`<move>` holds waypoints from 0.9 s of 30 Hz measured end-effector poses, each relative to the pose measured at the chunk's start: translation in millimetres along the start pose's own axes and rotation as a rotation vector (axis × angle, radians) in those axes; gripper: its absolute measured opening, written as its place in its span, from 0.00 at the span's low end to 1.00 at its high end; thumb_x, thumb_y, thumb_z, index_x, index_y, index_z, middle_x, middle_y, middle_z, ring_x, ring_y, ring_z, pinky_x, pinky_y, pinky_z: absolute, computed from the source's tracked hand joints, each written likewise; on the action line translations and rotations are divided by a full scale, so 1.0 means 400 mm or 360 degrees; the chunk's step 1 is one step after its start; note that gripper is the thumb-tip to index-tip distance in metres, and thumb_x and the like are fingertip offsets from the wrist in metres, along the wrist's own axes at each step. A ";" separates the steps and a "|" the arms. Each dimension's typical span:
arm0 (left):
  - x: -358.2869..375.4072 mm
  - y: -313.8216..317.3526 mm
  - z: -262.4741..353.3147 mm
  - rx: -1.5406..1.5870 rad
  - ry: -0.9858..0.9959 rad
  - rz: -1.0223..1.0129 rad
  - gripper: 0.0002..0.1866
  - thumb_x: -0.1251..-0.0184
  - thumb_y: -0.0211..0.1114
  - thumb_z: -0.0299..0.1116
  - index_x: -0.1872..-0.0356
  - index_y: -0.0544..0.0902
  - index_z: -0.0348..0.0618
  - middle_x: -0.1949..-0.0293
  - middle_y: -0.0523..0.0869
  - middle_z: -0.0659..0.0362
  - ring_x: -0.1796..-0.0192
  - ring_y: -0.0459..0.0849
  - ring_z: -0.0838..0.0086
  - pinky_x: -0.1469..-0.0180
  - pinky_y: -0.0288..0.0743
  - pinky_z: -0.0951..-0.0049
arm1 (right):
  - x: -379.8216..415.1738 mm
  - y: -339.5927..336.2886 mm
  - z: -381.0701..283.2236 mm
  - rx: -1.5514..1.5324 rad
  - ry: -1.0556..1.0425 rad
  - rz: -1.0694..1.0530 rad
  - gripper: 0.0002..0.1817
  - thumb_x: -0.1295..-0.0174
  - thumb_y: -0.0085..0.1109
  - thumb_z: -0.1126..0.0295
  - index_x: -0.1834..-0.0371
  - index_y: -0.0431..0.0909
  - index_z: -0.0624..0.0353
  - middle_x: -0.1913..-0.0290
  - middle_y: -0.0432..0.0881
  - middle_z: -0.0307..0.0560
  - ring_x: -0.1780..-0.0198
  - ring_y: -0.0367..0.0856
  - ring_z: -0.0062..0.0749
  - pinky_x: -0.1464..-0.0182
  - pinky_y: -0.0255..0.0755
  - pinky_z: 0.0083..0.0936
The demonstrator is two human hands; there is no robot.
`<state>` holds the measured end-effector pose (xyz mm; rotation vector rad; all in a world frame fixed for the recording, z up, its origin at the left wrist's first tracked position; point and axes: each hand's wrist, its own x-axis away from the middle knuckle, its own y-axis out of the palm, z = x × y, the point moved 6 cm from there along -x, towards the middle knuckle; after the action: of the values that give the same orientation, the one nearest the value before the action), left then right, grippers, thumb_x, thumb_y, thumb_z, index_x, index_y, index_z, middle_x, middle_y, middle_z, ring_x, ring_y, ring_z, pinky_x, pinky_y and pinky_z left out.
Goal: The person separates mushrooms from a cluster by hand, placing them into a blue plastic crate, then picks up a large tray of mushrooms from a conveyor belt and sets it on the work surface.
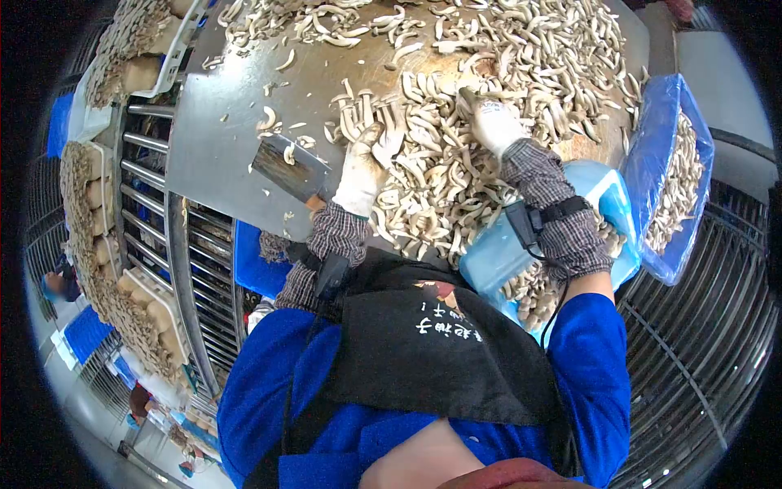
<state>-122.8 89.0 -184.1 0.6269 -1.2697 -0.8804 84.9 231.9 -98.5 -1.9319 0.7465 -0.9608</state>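
My left hand (362,173), in a white glove with soiled fingertips, is closed on a small bunch of pale mushrooms (391,134) at the left of the pile. Beside that wrist a cleaver (287,169) lies on the metal table, its wooden handle partly hidden by my sleeve. My right hand (494,124), gloved too, lies over the loose mushrooms (440,175), its fingers stretched toward the left. I cannot see anything gripped in it. Below my right forearm, a light blue basin (497,257) holds more mushrooms.
A blue-lined crate (658,175) of mushrooms stands at the right edge of the metal table (216,155). On the left, white trays (173,61) of mushroom clusters sit along a steel roller rack (147,171). A blue bin (257,265) is near my left elbow. Other people appear far left.
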 end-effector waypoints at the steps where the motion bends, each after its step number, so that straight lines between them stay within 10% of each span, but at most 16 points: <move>1: 0.015 0.011 0.008 -0.0002 0.0005 0.0002 0.15 0.31 0.61 0.29 0.46 0.80 0.39 0.52 0.87 0.54 0.54 0.87 0.62 0.45 0.82 0.61 | -0.005 -0.001 0.006 -0.0064 -0.0076 0.0065 0.32 0.40 0.57 0.71 0.29 0.65 0.54 0.51 0.82 0.67 0.49 0.83 0.57 0.48 0.75 0.43; 3: 0.063 0.067 0.027 -0.0257 0.0074 -0.0177 0.16 0.30 0.61 0.30 0.44 0.79 0.39 0.53 0.87 0.54 0.52 0.87 0.61 0.44 0.81 0.57 | -0.001 -0.012 0.019 -0.0094 -0.0125 0.0059 0.38 0.41 0.52 0.77 0.24 0.56 0.56 0.49 0.81 0.68 0.48 0.82 0.56 0.47 0.75 0.44; 11: 0.182 0.239 0.013 -0.0556 0.0340 -0.0618 0.24 0.34 0.65 0.26 0.37 0.71 0.44 0.47 0.81 0.59 0.45 0.82 0.68 0.35 0.74 0.65 | 0.082 -0.076 0.117 -0.0167 0.0173 0.0550 0.19 0.36 0.52 0.75 0.41 0.77 0.65 0.53 0.83 0.68 0.51 0.84 0.56 0.50 0.77 0.42; 16: 0.272 0.358 -0.021 -0.0917 0.0249 -0.0944 0.31 0.37 0.67 0.21 0.34 0.66 0.48 0.40 0.78 0.58 0.38 0.79 0.64 0.35 0.74 0.58 | 0.116 -0.076 0.186 -0.0708 0.0247 0.1025 0.18 0.31 0.57 0.69 0.41 0.77 0.65 0.59 0.87 0.56 0.66 0.86 0.34 0.58 0.79 0.29; 20: 0.290 0.305 -0.029 -0.1199 0.0376 -0.0703 0.34 0.41 0.66 0.14 0.33 0.66 0.49 0.36 0.75 0.58 0.33 0.75 0.63 0.34 0.74 0.57 | 0.190 -0.131 0.190 -0.0940 0.0305 0.1391 0.20 0.30 0.55 0.68 0.38 0.75 0.65 0.57 0.87 0.55 0.63 0.86 0.38 0.58 0.79 0.27; 23: 0.307 0.325 -0.038 -0.1223 0.0445 -0.0732 0.34 0.41 0.66 0.14 0.34 0.66 0.49 0.34 0.73 0.58 0.34 0.75 0.63 0.34 0.75 0.57 | 0.128 -0.048 0.310 -0.1548 0.0722 0.1009 0.21 0.29 0.51 0.71 0.35 0.70 0.65 0.49 0.84 0.58 0.53 0.85 0.39 0.53 0.79 0.31; 24: 0.309 0.337 -0.045 -0.1230 0.0448 -0.0740 0.34 0.41 0.66 0.14 0.34 0.66 0.49 0.34 0.73 0.58 0.34 0.75 0.63 0.34 0.75 0.57 | 0.189 -0.114 0.222 -0.0179 0.0517 0.0548 0.23 0.28 0.49 0.64 0.36 0.71 0.70 0.48 0.81 0.63 0.46 0.80 0.53 0.40 0.72 0.33; 25: 0.311 0.358 -0.052 -0.1099 0.0476 -0.0831 0.34 0.40 0.65 0.13 0.34 0.66 0.48 0.34 0.72 0.58 0.34 0.75 0.64 0.34 0.75 0.59 | 0.147 -0.005 0.288 0.1004 -0.0053 0.1170 0.31 0.27 0.48 0.55 0.30 0.63 0.69 0.44 0.78 0.67 0.43 0.78 0.56 0.38 0.72 0.34; 27: 0.317 0.384 -0.066 -0.0971 0.0509 -0.0932 0.34 0.40 0.64 0.13 0.34 0.66 0.48 0.34 0.72 0.58 0.34 0.75 0.65 0.35 0.75 0.60 | 0.244 -0.122 0.129 -0.0925 0.0364 0.1168 0.34 0.27 0.51 0.53 0.27 0.59 0.68 0.39 0.75 0.69 0.40 0.77 0.54 0.37 0.72 0.35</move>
<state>-57.3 63.7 4.1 0.6153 -0.4729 -1.5026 186.7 200.6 -41.4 -1.7676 1.8664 -0.5256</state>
